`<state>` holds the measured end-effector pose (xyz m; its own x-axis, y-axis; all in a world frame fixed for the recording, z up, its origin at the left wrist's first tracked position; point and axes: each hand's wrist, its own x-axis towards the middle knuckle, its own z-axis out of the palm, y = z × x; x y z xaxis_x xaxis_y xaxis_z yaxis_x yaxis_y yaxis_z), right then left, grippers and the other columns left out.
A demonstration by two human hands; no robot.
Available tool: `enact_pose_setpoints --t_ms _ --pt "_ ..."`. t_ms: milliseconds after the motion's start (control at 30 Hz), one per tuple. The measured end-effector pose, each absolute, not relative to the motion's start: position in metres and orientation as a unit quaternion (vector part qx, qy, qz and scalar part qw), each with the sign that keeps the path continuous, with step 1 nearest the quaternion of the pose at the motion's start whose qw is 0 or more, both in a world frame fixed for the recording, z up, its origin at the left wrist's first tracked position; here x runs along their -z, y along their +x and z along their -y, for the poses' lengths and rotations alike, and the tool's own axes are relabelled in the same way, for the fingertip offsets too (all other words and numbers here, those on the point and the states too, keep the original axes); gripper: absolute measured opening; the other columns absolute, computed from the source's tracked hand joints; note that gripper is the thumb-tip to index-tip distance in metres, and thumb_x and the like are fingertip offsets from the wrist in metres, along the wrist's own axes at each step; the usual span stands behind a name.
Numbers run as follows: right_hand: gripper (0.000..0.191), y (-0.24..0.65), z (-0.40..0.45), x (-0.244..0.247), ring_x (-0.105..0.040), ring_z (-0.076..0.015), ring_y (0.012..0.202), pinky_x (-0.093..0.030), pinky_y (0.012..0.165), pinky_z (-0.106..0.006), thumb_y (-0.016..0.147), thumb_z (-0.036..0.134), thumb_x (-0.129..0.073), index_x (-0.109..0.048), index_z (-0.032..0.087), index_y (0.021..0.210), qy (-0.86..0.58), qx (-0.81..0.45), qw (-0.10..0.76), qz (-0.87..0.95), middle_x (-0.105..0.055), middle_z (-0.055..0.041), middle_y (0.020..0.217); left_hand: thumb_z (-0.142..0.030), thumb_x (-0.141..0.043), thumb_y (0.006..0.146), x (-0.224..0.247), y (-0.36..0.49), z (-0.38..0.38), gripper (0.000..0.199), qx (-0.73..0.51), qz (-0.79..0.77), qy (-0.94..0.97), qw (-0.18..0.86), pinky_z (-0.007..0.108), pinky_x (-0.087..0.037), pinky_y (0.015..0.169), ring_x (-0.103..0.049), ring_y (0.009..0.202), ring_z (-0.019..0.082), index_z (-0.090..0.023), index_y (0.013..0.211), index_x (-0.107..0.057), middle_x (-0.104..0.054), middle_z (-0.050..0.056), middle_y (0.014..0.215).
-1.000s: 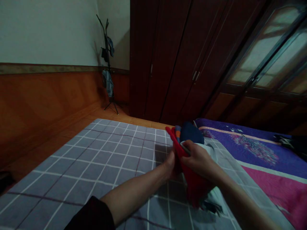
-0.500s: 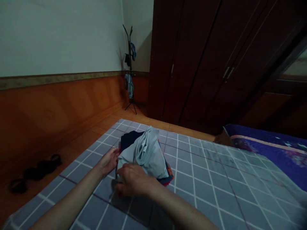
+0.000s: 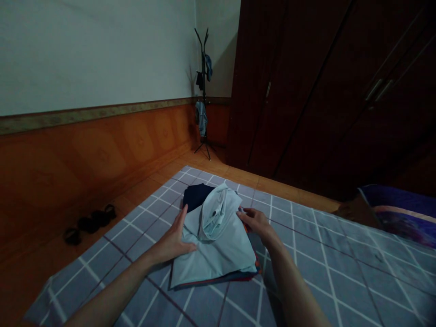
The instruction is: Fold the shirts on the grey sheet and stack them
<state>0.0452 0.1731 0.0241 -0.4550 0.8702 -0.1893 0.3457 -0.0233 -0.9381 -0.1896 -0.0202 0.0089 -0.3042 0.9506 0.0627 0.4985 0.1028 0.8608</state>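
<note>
A pale blue folded shirt with its collar standing up and a dark button showing lies on a small pile of clothes. Beneath it, a folded navy garment sticks out at the far left, and thin red and orange edges show along the right and front. My left hand rests against the shirt's left side, thumb and fingers apart. At the right side, near the collar, the bent fingers of my right hand pinch the shirt's edge.
The pile lies on a bed with a grey checked sheet. Dark shoes stand on the floor to the left. A coat rack with hung items is in the corner, beside a dark wardrobe. Purple bedding is at the right.
My right hand has moved from the shirt's near left corner to its right side. The pile now lies flatter and squarer, and the collar has opened out. The view has turned left.
</note>
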Motion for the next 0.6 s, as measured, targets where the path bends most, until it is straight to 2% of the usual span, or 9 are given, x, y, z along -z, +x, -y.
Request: enact_pose_setpoints --t_ms 67,133,267,367,467,533,600 --pt "0.051 0.047 -0.171 -0.018 -0.065 -0.0209 0.069 -0.048 0.055 -0.029 0.071 0.051 -0.067 -0.063 0.011 0.103 -0.442 -0.585 0.21 0.646 -0.07 -0.0116 0.086 -0.029 -0.075 0.065 -0.004 -0.188 0.009 0.107 -0.465 -0.715 0.457 0.252 0.045 -0.023 0.113 -0.026 0.139 0.03 -0.019 0.149 -0.01 -0.025 0.017 0.152" --pt "0.051 0.046 -0.167 -0.017 -0.065 -0.0208 0.066 -0.048 0.052 -0.028 0.07 0.054 -0.067 -0.065 0.012 0.1 -0.42 -0.617 0.187 0.639 -0.07 -0.0102 0.083 -0.033 -0.072 0.071 -0.001 -0.185 -0.003 0.094 -0.519 -0.722 0.383 0.251 0.043 -0.033 0.107 -0.042 0.13 0.029 -0.019 0.147 -0.019 -0.04 0.017 0.144" --pt "0.047 0.041 -0.158 -0.026 -0.066 -0.0213 0.075 -0.051 0.063 -0.029 0.063 0.045 -0.075 -0.066 0.013 0.097 -0.358 -0.673 0.2 0.616 -0.071 -0.0095 0.09 -0.042 -0.07 0.073 -0.012 -0.171 -0.021 0.07 -0.584 -0.687 0.284 0.327 0.039 -0.05 0.088 -0.063 0.104 0.027 -0.015 0.132 -0.042 -0.061 0.015 0.122" --pt "0.044 0.035 -0.15 -0.039 -0.066 -0.0208 0.08 -0.051 0.069 -0.028 0.059 0.035 -0.076 -0.065 0.012 0.095 -0.334 -0.704 0.246 0.576 -0.071 -0.0098 0.095 -0.043 -0.071 0.071 -0.037 -0.17 -0.026 0.061 -0.598 -0.658 0.282 0.36 0.035 -0.053 0.078 -0.067 0.092 0.026 -0.016 0.122 -0.053 -0.068 0.011 0.109" --pt "0.046 0.027 -0.142 -0.046 -0.066 -0.0198 0.081 -0.051 0.068 -0.027 0.061 0.037 -0.075 -0.064 0.014 0.099 -0.3 -0.72 0.273 0.563 -0.071 -0.0076 0.096 -0.049 -0.068 0.073 -0.061 -0.192 -0.024 0.057 -0.579 -0.686 0.325 0.297 0.034 -0.052 0.08 -0.066 0.092 0.025 -0.017 0.119 -0.057 -0.07 0.008 0.105" --pt "0.048 0.02 -0.14 -0.039 -0.066 -0.0187 0.071 -0.05 0.058 -0.026 0.064 0.045 -0.072 -0.065 0.015 0.1 -0.296 -0.706 0.278 0.58 -0.071 -0.0059 0.087 -0.055 -0.062 0.074 -0.069 -0.214 -0.017 0.056 -0.528 -0.736 0.362 0.22 0.035 -0.051 0.082 -0.066 0.093 0.026 -0.016 0.114 -0.061 -0.07 0.009 0.103" --pt "0.05 0.012 -0.142 -0.023 -0.061 -0.0167 0.053 -0.044 0.044 -0.024 0.064 0.05 -0.07 -0.065 0.014 0.097 -0.339 -0.672 0.286 0.593 -0.068 -0.0038 0.07 -0.055 -0.061 0.073 -0.07 -0.235 -0.005 0.056 -0.475 -0.78 0.381 0.143 0.039 -0.048 0.087 -0.063 0.097 0.029 -0.014 0.111 -0.063 -0.068 0.012 0.106"
